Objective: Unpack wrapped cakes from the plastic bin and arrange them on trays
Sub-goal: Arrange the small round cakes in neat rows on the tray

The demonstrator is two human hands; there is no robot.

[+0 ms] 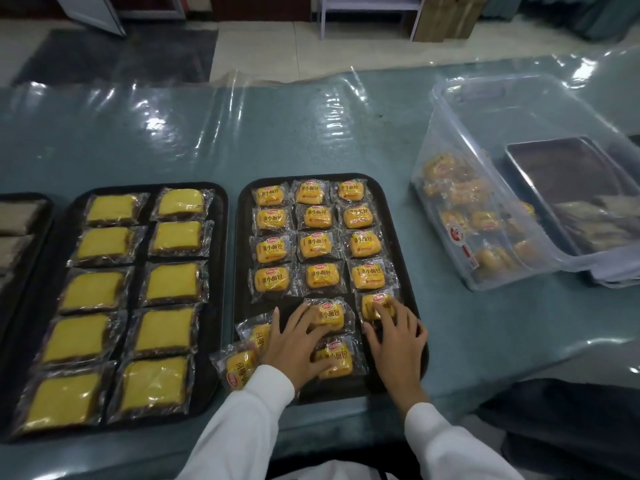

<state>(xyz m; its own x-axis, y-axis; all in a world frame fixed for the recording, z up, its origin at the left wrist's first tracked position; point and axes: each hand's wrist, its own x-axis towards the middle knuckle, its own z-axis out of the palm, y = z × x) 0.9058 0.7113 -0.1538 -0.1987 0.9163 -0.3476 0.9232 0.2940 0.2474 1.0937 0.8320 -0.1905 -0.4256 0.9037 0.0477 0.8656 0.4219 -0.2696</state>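
Left hand (pixel 298 336) flat, fingers spread across small wrapped cakes (pixel 329 315) on black tray (pixel 414 317); right hand (pixel 394 336) likewise spread, fingertips pressing corner cake (pixel 372 303); neither grip closed

A long table (pixel 311 133) with a blue-green top lies under a clear plastic sheet (pixel 166 112) that wrinkles and catches bright glints of light. Beyond it the floor (pixel 263 46) is pale tile, with a dark mat (pixel 114 57) on the left. A white shelf frame (pixel 370 15) stands at the back.
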